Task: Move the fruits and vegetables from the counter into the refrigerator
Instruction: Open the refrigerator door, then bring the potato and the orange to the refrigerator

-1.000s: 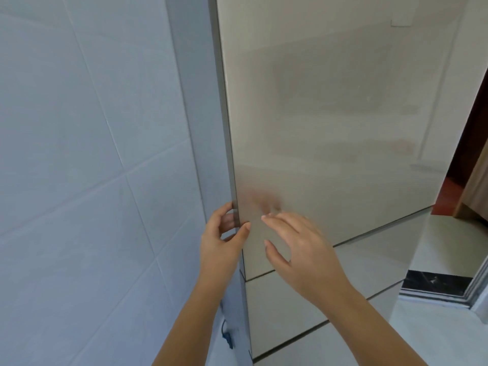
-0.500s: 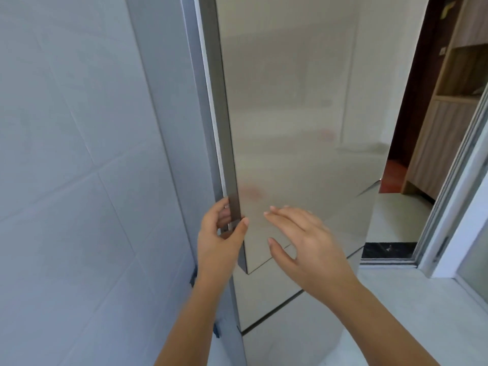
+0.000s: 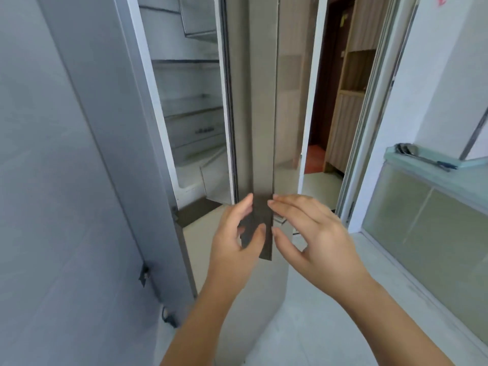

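Observation:
The refrigerator door (image 3: 261, 114) stands swung open and I see it edge-on in the middle of the view. My left hand (image 3: 235, 239) holds the lower end of that edge, fingers on its left side and thumb across it. Just to the right, my right hand (image 3: 309, 233) has its fingers spread and relaxed, their tips touching the door's front face. The refrigerator's inside (image 3: 190, 107) shows at upper left, with bare glass shelves and a white drawer (image 3: 200, 178) at the bottom. No fruit or vegetable is in view.
The refrigerator's grey side panel (image 3: 105, 128) and a tiled wall fill the left. A counter (image 3: 422, 165) with glass-fronted cabinets and a metal utensil (image 3: 408, 149) runs along the right. Behind the door, a doorway (image 3: 324, 114) leads to a room with wooden shelving.
The door has swung from nearly closed to wide open, exposing the shelves. Both hands moved right with its edge, and the counter came into view.

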### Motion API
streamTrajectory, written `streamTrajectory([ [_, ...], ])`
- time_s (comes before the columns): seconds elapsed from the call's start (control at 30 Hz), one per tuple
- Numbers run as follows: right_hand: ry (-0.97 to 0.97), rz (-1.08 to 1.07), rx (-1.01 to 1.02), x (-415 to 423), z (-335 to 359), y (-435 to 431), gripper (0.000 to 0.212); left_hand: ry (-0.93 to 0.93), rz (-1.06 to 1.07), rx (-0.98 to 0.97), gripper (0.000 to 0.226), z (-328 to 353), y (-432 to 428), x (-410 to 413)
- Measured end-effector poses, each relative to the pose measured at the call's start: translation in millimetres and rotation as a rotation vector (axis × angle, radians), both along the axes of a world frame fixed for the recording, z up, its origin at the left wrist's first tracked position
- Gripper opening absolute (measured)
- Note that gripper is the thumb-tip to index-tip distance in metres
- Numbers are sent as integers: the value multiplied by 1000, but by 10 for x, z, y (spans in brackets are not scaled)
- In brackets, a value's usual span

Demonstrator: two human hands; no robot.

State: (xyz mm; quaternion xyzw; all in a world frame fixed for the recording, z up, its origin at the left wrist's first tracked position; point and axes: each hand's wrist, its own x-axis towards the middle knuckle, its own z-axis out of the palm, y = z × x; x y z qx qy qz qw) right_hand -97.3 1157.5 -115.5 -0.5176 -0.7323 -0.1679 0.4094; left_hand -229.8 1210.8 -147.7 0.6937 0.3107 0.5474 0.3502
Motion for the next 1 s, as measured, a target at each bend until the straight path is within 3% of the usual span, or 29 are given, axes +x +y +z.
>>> streamTrajectory([
  [0.17,-14,-92,50,129,32,-286,32,-8,-142,16,43,-18,-206,178],
  [0.33,-2,-121,60,177,40,-392,31,93,-39,206,41,-13,-263,155],
  [0.5,-52,-155,44,189,10,-236,32,334,170,390,44,-56,-195,67],
  [0.7,-109,-241,-54,331,-52,237,45,523,321,467,43,-79,-79,104],
  [0.8,-146,-310,-99,513,-71,447,53,553,334,521,40,-64,-22,212],
  [1.0,-122,-333,100,936,-127,472,46,548,279,660,36,-16,78,631],
])
